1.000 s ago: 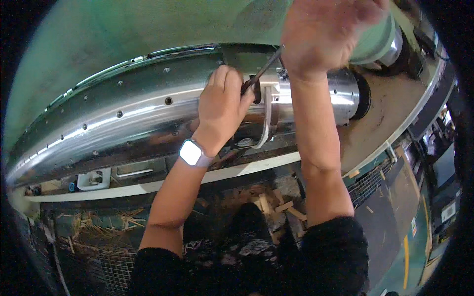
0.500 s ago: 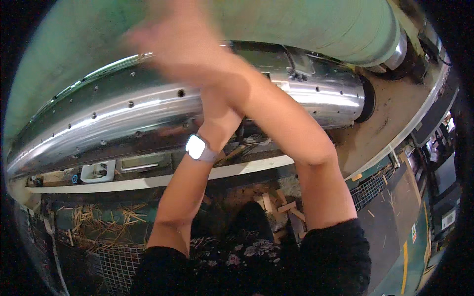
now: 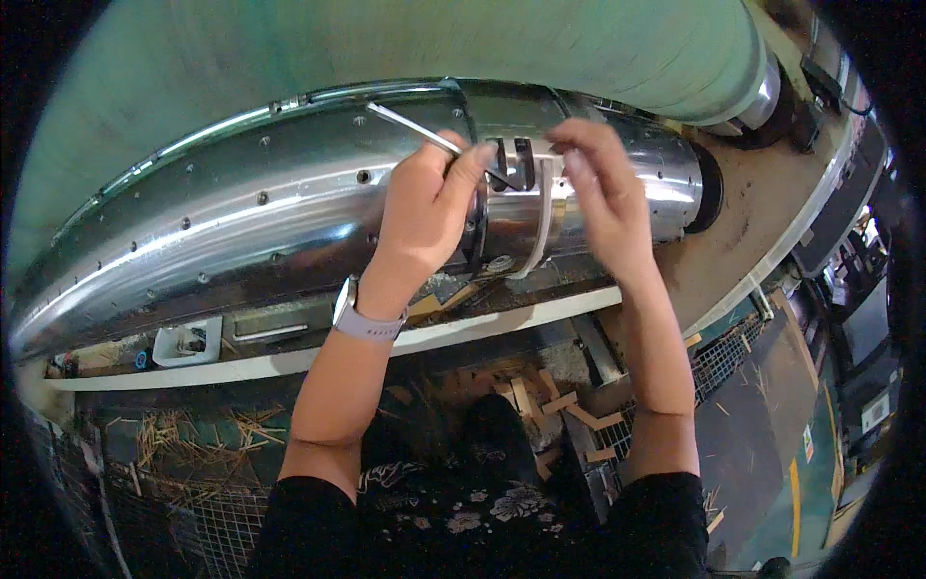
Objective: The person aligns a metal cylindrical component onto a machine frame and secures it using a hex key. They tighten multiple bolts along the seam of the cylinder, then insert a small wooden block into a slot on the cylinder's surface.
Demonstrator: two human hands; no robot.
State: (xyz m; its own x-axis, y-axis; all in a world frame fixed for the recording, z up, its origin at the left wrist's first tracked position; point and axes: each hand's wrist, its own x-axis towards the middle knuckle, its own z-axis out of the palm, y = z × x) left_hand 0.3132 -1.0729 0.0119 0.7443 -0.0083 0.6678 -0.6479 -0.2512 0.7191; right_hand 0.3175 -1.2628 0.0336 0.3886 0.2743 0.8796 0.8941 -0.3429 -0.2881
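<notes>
Across the scene lies a long polished steel roller (image 3: 318, 193) with rows of bolt holes. My left hand (image 3: 424, 207) is closed around a slim silver metal rod (image 3: 410, 124), which slants from upper left to lower right; its lower part is dark beyond my thumb. Just right of those fingers, a dark slotted piece (image 3: 526, 164) sits on the roller. My right hand (image 3: 610, 198) hovers beside it, somewhat blurred, with fingers bent, thumb apart and nothing visible in them. A pale strap (image 3: 543, 222) runs down around the roller between my hands.
A large green roller (image 3: 434, 39) spans the far side. On the near ledge stand a white plastic tub (image 3: 190, 341) and a metal bar handle (image 3: 272, 332). Wood pieces (image 3: 550, 396) and thin sticks (image 3: 203, 439) lie below, by metal grating (image 3: 222, 516).
My crossed forearms have come apart. The right hand has swung from the upper left to the right of the slotted piece, and the left hand with the rod now shows.
</notes>
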